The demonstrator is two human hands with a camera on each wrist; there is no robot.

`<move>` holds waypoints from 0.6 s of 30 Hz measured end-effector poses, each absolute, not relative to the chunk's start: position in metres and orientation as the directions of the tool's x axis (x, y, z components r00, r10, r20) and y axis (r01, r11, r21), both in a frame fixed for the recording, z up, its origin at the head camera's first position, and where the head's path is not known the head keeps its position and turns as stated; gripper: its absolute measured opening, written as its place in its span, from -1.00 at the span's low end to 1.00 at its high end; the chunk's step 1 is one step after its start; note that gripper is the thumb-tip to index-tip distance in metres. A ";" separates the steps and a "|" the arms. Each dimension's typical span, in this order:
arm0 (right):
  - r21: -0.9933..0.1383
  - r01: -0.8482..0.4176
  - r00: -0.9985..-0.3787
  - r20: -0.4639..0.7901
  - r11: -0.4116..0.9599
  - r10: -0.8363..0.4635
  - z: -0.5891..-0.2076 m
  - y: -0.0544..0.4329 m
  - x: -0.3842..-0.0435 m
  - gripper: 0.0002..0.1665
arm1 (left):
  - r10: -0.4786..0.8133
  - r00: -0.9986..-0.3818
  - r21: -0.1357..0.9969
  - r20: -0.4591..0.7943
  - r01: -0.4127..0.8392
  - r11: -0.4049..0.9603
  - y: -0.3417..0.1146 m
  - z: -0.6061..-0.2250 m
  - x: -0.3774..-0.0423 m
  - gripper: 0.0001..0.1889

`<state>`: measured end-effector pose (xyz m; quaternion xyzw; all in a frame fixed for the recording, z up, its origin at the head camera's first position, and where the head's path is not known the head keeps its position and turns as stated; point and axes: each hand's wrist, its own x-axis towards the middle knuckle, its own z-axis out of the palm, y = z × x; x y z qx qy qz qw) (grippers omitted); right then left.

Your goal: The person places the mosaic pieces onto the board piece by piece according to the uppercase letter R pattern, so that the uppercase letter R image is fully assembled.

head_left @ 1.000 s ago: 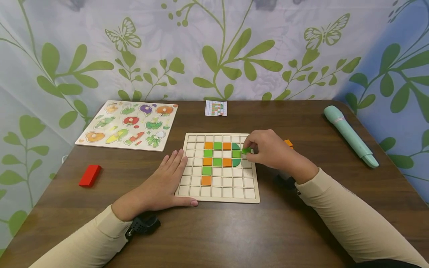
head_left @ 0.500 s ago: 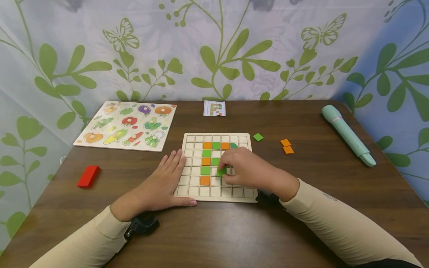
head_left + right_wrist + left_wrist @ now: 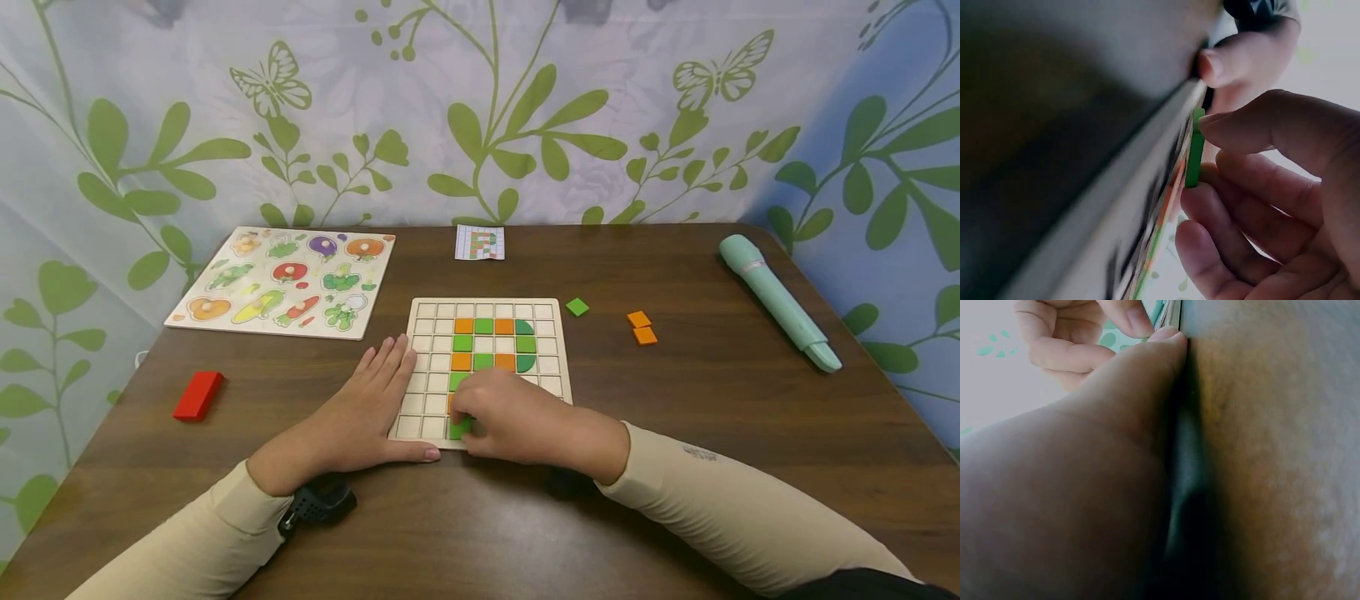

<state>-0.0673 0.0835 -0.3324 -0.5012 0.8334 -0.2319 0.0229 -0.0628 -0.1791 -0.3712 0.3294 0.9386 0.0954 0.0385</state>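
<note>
A square wooden grid board (image 3: 558, 385) lies on the table, with orange, light green and dark green tiles set in some of its cells. My left hand (image 3: 352, 417) rests flat along the board's left edge, fingers straight and thumb at the near left corner. With thumb and fingertips my right hand (image 3: 517, 417) pinches a green square tile (image 3: 1195, 150) close over the board's bottom row, below an orange tile that the fingers partly cover. In the left wrist view the left thumb (image 3: 1147, 369) lies along the board's edge.
A loose green tile (image 3: 577, 307) and two orange tiles (image 3: 643, 336) lie right of the board. Behind it is a small pattern card (image 3: 480, 242). A vegetable puzzle board (image 3: 281, 283) and a red block (image 3: 198, 396) stand left, a mint microphone-shaped object (image 3: 780, 304) right.
My right hand has carried the green tile from the board's right side leftward and toward me, down to the bottom row. The left hand has stayed in place on the board.
</note>
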 end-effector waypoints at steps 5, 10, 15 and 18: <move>-0.440 -0.802 -0.513 0.160 0.404 -0.843 -0.334 0.081 -0.066 -0.81 | 0.624 -0.781 0.203 -0.020 0.608 0.767 -0.179 -0.371 -0.063 0.40; -0.454 -0.785 -0.531 0.142 0.422 -0.836 -0.333 0.080 -0.067 -0.81 | 0.630 -0.776 0.211 0.000 0.616 0.759 -0.179 -0.371 -0.062 0.38; -0.452 -0.764 -0.565 0.123 0.460 -0.816 -0.333 0.081 -0.065 -0.82 | 0.630 -0.777 0.208 0.001 0.616 0.760 -0.179 -0.371 -0.062 0.38; -0.464 -0.739 -0.594 0.106 0.488 -0.798 -0.333 0.081 -0.064 -0.83 | 0.631 -0.776 0.205 0.007 0.618 0.759 -0.179 -0.372 -0.062 0.39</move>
